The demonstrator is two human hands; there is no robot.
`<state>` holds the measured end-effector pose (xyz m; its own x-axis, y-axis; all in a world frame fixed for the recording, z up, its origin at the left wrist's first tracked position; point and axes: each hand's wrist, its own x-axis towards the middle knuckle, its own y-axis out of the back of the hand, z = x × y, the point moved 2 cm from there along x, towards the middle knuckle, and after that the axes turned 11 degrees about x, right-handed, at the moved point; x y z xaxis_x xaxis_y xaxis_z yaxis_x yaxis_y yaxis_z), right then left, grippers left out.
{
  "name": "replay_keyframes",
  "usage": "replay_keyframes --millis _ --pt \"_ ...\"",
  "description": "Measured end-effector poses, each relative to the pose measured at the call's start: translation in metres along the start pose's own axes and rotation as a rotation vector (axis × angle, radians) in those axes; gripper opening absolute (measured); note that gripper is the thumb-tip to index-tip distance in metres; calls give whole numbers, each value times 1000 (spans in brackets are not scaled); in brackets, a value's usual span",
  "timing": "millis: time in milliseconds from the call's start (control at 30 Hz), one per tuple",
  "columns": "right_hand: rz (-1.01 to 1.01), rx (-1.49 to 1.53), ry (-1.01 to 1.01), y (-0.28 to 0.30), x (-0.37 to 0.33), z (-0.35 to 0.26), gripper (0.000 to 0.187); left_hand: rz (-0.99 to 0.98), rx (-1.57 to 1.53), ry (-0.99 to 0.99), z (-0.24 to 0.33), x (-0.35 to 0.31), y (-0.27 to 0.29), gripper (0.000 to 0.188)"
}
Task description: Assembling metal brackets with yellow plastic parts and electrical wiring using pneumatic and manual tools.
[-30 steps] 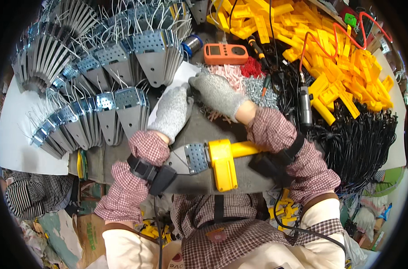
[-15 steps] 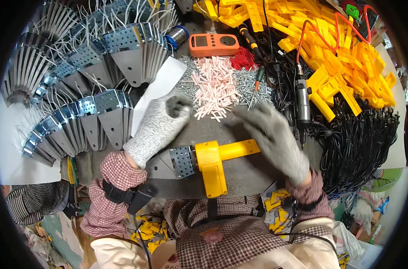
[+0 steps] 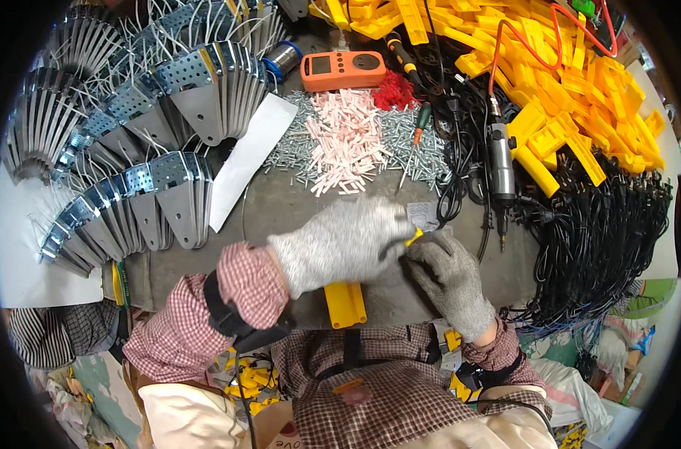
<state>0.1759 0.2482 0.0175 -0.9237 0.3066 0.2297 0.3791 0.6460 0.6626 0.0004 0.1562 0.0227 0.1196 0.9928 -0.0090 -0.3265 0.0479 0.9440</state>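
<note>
My left hand [image 3: 348, 243], in a light grey knitted glove, reaches across a yellow plastic-bodied tool and covers most of it. Its fingers are curled at the tip of the tool's yellow handle [image 3: 414, 236]; what they pinch is hidden. My right hand [image 3: 453, 280], gloved too, meets it from the right, fingers bent close around the handle's end. Below my left wrist the yellow housing [image 3: 346, 304] sticks out toward the bench's near edge. The tool's perforated metal part and grey plate are hidden under my left arm.
Pale pink sleeves [image 3: 344, 138] and screws [image 3: 292, 142] lie in heaps beyond my hands. An orange meter [image 3: 343, 70] stands behind. Grey plates with perforated metal [image 3: 198, 97] fill the left. At right are an electric screwdriver [image 3: 501, 165], black cords [image 3: 602, 247] and yellow shells [image 3: 572, 97].
My left hand has swung right and nearer, over the yellow tool. My right hand has drawn down and closed at the handle's end. A small grey rectangular piece now shows beyond them.
</note>
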Motion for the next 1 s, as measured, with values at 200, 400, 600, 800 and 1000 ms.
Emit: replay_keyframes --millis 200,400,600,800,1000 --pt "33 -10 90 -7 -2 6 26 71 55 57 10 -21 -10 49" --pt "125 65 177 -9 -6 19 29 155 25 143 17 -19 -18 42" --pt "92 120 190 -6 -1 21 23 111 -293 397 -4 -29 7 35" --pt "52 154 107 -10 2 21 19 331 218 636 -80 -67 -1 22" --pt "31 112 140 -8 1 22 21 292 -90 592 -80 -65 10 22"
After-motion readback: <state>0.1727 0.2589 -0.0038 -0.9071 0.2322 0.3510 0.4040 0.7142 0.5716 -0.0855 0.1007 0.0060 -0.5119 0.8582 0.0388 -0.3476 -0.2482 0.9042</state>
